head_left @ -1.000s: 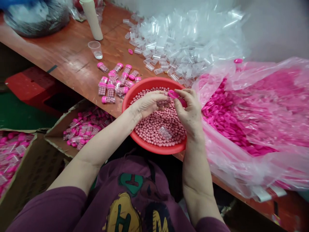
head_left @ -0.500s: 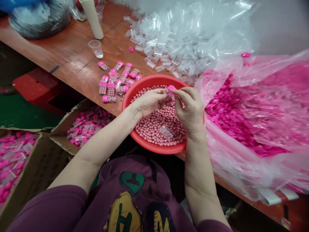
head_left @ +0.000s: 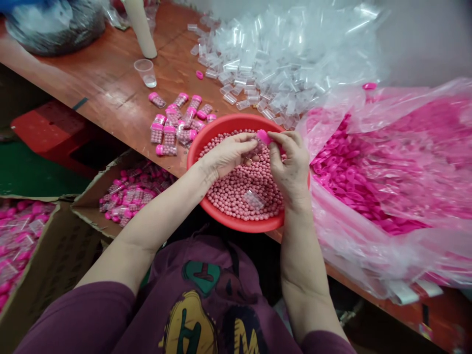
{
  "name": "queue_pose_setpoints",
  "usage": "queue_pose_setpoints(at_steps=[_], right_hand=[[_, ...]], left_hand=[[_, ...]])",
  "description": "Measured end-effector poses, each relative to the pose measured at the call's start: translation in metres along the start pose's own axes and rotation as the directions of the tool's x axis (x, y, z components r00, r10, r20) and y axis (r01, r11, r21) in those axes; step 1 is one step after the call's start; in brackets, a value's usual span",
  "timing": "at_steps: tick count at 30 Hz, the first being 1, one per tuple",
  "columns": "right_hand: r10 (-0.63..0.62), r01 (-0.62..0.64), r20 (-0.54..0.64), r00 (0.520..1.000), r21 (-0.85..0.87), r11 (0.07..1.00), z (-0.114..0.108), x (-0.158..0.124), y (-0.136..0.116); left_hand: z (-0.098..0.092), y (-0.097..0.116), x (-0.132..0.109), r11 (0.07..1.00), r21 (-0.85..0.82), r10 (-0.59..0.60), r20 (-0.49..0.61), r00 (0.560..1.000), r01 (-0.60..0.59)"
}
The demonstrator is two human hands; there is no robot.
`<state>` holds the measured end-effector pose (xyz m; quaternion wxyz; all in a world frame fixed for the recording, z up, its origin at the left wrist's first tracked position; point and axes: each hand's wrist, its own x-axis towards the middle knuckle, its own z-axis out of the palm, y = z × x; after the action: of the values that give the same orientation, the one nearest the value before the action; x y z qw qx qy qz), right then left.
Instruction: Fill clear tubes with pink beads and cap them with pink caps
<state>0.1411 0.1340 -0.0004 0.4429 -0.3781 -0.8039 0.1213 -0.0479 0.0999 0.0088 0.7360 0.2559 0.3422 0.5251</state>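
Observation:
Above the red basin (head_left: 236, 227) of pink beads (head_left: 236, 196), my left hand (head_left: 234, 153) is closed around a small clear tube, mostly hidden by the fingers. A bright pink cap (head_left: 263, 136) sits at the tube's upper end. My right hand (head_left: 289, 160) pinches that cap between thumb and forefinger. Whether the cap is fully seated I cannot tell. One clear tube (head_left: 254, 200) lies loose on the beads below my hands.
Filled pink-capped tubes (head_left: 169, 133) lie left of the basin, near a plastic cup (head_left: 146, 73). Clear tubes (head_left: 250, 64) are heaped behind. A bag of pink caps (head_left: 339, 167) stands right. Cardboard boxes (head_left: 86, 214) of filled tubes sit below the table edge.
My right hand's fingers have shifted slightly to the right on the pink cap, so more of it shows. My left hand stays nearly in place with the tube. The view has moved slightly.

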Motion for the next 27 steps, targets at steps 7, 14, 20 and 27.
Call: queue_pose_setpoints(at_steps=[7,14,20,27], right_hand=[[0.054,-0.057,0.033,0.998,0.107,0.993,0.0,0.001,-0.011],[0.165,-0.165,0.015,0.986,0.162,0.973,0.008,0.0,-0.009],[0.163,-0.202,0.161,0.973,0.269,0.942,0.003,0.003,-0.004],[0.213,-0.233,0.095,0.972,0.331,0.915,0.015,-0.009,0.028]], left_hand=[[0.002,0.0,-0.003,1.0,0.014,0.011,-0.004,1.0,-0.011],[0.017,0.0,-0.01,0.976,0.189,0.124,-0.053,0.991,-0.112],[0.016,-0.001,-0.006,0.987,0.127,0.119,-0.121,0.985,-0.104],[0.006,-0.005,0.0,0.991,0.063,0.124,-0.122,0.985,-0.117]])
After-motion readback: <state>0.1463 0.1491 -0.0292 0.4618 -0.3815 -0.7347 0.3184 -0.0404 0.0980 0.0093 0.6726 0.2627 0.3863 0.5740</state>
